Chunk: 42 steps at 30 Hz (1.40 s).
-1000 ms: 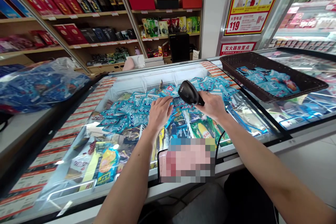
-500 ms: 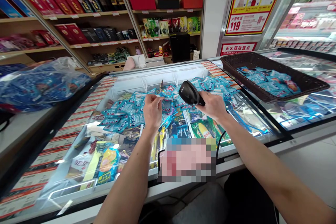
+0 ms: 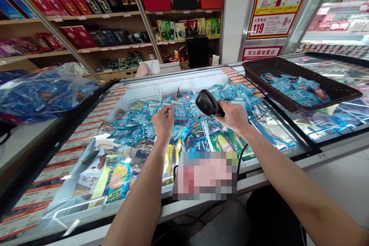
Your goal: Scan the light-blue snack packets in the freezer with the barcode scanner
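My right hand [image 3: 235, 116] grips a black barcode scanner [image 3: 206, 102], its head pointing left over a pile of small blue snack packets [image 3: 138, 119] lying on the glass lid of a chest freezer [image 3: 150, 88]. My left hand [image 3: 163, 122] pinches one blue packet [image 3: 179, 108] by its edge and holds it up just left of the scanner's head. A black cable [image 3: 240, 157] runs down from the scanner.
A dark woven basket [image 3: 340, 92] with more blue packets sits on the freezer to the right. A plastic bag of blue packets [image 3: 43, 92] lies at the left. A blurred screen [image 3: 205, 175] stands at the freezer's near edge. Shelves of boxed goods line the back wall.
My left hand has lifted off the pile, drawn slightly left and now holds one blue packet up by the scanner. My right hand with the scanner has barely moved.
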Tool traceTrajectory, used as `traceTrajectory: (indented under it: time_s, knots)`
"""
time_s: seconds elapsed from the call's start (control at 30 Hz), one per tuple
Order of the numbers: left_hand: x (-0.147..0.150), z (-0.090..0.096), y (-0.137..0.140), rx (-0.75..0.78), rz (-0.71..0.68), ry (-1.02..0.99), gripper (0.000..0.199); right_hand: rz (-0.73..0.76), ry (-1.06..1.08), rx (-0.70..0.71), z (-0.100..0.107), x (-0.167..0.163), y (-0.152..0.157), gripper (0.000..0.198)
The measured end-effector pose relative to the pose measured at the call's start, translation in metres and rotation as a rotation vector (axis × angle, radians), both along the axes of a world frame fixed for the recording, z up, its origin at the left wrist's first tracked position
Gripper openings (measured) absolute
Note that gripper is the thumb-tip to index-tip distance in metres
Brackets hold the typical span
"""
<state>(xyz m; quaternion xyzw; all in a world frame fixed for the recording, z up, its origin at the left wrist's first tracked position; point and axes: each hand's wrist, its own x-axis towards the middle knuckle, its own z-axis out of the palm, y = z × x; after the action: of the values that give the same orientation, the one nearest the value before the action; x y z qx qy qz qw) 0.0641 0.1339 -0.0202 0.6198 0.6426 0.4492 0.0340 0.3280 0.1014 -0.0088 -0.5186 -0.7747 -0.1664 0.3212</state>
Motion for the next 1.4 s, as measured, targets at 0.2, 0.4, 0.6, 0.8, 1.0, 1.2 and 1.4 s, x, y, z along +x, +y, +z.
traceTrajectory:
  time_s: [0.2,0.4,0.6,0.8,1.0,1.2,1.4]
  knots:
    - [0.003,0.003,0.001,0.004,-0.097,-0.140,0.033,0.007,-0.010,0.004,0.000,0.000,0.000,0.034]
    - [0.009,0.006,0.001,0.083,-0.168,-0.241,0.034,0.044,-0.038,-0.028,-0.001,0.000,-0.001,0.033]
    - [0.012,0.006,-0.001,0.189,-0.216,-0.225,0.040,0.105,-0.060,-0.028,-0.001,0.000,-0.002,0.034]
    - [0.012,0.002,0.001,0.260,-0.243,-0.177,0.037,0.167,-0.061,0.002,-0.001,-0.001,-0.003,0.033]
    - [0.013,0.004,-0.002,0.256,-0.228,-0.155,0.036,0.212,-0.085,-0.032,-0.002,-0.005,-0.005,0.034]
    - [0.016,0.004,-0.004,0.254,-0.243,-0.144,0.034,0.242,-0.105,-0.056,-0.003,-0.005,-0.004,0.036]
    - [0.021,0.001,-0.004,0.247,-0.297,-0.142,0.034,0.264,-0.112,-0.066,-0.002,-0.004,-0.004,0.035]
